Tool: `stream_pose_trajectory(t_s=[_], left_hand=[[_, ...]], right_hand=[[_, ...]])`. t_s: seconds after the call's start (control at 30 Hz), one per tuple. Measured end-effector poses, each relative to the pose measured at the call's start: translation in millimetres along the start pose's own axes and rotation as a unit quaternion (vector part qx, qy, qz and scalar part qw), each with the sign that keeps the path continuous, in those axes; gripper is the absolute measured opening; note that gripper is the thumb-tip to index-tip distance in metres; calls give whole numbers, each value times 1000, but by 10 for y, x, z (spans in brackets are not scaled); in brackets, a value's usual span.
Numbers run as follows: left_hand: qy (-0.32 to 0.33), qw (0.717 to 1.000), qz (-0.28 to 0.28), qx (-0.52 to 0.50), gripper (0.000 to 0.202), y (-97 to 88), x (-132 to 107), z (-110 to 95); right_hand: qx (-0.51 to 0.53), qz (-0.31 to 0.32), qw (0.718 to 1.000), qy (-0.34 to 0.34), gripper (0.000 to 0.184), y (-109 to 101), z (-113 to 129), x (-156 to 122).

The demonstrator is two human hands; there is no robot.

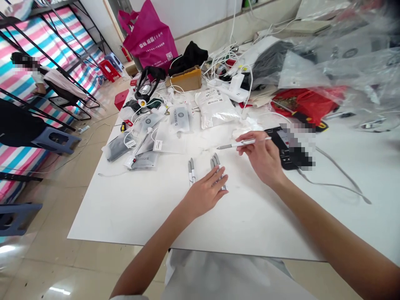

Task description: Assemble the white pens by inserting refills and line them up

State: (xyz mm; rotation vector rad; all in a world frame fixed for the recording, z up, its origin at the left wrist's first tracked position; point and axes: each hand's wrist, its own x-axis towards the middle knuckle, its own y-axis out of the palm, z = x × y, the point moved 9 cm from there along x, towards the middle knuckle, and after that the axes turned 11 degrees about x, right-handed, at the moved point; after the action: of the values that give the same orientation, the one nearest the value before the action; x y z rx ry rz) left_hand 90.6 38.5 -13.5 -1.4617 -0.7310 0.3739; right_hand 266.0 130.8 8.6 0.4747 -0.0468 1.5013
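My right hand (264, 160) is raised over the table with its fingers pinched round a white pen (245, 143), whose grey end points left. To its left, my left hand (204, 193) lies over a small bundle of grey-and-white pens (215, 160). Its fingers are stretched and slightly apart, partly covering the pens; how firmly they touch cannot be seen. Just left of that bundle, a pair of similar pens (191, 171) lies side by side on the white table (140, 208).
Packaged items in plastic sleeves (146, 160) and a white parcel bag (217, 108) lie beyond the pens. A black phone-like device (283, 154) with a grey cable is near my right hand. Tangled cables, a magenta bag (153, 39) and clear plastic fill the back. A person (34, 77) sits far left.
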Motion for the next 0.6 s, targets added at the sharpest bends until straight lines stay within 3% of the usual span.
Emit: stream_pose_trajectory(t_s=[0.07, 0.13, 0.2, 0.3, 0.47, 0.6], left_hand=[[-2, 1000, -6, 0, 46, -15, -1, -1], [-6, 1000, -11, -2, 44, -37, -18, -6], [-13, 1000, -14, -9, 43, -63, -51, -4], [-26, 999, -17, -27, 42, -93, -113, 7], [-35, 998, -16, -46, 37, -112, -169, 30], [-56, 995, -3, -80, 37, -121, -166, 65]], right_hand=[[-149, 69, 984, -76, 31, 132, 88, -80], [-271, 156, 937, -154, 25, 305, 98, -208], [-334, 223, 892, -207, 24, 432, 35, -342], [-367, 286, 853, -237, 24, 552, -71, -482], [-372, 331, 831, -248, 28, 662, -74, -570], [-342, 350, 842, -227, 33, 695, -98, -594]])
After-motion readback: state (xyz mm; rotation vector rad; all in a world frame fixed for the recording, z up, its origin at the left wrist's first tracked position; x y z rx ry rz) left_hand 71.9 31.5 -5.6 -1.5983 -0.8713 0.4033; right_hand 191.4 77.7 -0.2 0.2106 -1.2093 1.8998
